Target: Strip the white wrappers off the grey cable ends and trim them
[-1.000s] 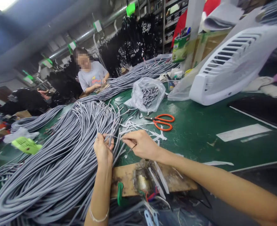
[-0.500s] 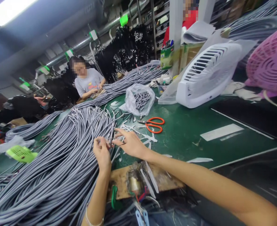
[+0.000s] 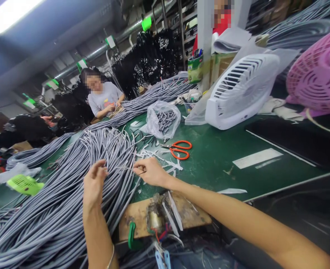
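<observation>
My left hand [image 3: 96, 175] hovers over the bundle of grey cables [image 3: 69, 194], its fingers loosely bent and the tips a little apart. I see nothing held in it. To its right, my right hand [image 3: 151, 171] is closed at the bundle's right edge. Between its thumb and fingers is a thin tool that looks like tweezers [image 3: 125, 167], with light, narrow prongs pointing left towards the cables. A short dark end of something shows under the palm. Many cable ends, some with pale tips, lie close to both hands.
Orange-handled scissors [image 3: 181, 149] and white scraps [image 3: 167, 164] lie on the green table [image 3: 209, 153]. Beyond are a clear bag of grey tubes [image 3: 165, 120], a white fan [image 3: 240, 93] and a pink fan [image 3: 318, 71]. A wooden board [image 3: 134, 220] juts out in front. Across the table sits a co-worker [image 3: 105, 99].
My left hand has moved left, away from my right hand, over the cables. My right hand has shifted slightly and the light prongs now show. The view has turned slightly.
</observation>
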`<state>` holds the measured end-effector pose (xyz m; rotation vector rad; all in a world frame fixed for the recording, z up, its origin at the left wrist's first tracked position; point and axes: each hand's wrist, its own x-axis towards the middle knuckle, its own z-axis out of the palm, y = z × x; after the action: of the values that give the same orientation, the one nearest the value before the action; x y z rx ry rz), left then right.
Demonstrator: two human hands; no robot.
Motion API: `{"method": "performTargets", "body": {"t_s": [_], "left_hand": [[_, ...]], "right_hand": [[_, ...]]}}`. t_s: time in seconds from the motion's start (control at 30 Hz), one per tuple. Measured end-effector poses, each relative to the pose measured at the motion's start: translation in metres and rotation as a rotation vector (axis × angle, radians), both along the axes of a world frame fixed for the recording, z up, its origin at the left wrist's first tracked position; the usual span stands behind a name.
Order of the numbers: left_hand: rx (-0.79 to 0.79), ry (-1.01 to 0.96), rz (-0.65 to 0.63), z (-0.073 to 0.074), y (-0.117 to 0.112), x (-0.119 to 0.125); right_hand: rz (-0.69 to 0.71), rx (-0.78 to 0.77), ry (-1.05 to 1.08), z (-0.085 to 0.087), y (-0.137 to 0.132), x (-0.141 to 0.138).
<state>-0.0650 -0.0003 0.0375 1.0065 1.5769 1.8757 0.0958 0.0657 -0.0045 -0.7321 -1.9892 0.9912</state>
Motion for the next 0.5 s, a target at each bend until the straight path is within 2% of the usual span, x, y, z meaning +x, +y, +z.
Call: {"method": "performTargets", "body": {"t_s": [0.07,0.1,0.13,0.2,0.27,0.37,0.43,0.5], "left_hand": [[-0.219,0.078,-0.246,-0.006,-0.005,0.008],[-0.292,0.06,-0.328,-0.008,-0.005,0.015],[-0.319,0.017,-0.35,-0.009,-0.004,0.021],[-0.274,-0.068,-0.309,-0.006,0.003,0.032],[-0.206,-0.106,-0.244,0.003,0.011,0.036],[-0.193,-0.156,-0.24,0.015,0.021,0.034],[-0.171,-0.226,-0.262,0.016,0.024,0.032],[-0.117,-0.279,-0.272,0.011,0.024,0.033]], "right_hand": [[0.022,-0.031,0.034,0.002,-0.001,0.001],[0.038,-0.048,0.054,0.003,-0.002,0.002],[0.059,-0.062,0.072,0.005,-0.002,0.003],[0.106,-0.063,0.096,0.006,-0.004,0.004],[0.164,-0.025,0.1,0.007,-0.007,0.005],[0.271,0.085,0.064,0.006,-0.01,0.008],[0.38,0.148,0.027,0.007,-0.008,0.011],[0.388,0.144,0.051,0.01,-0.003,0.017]]}}
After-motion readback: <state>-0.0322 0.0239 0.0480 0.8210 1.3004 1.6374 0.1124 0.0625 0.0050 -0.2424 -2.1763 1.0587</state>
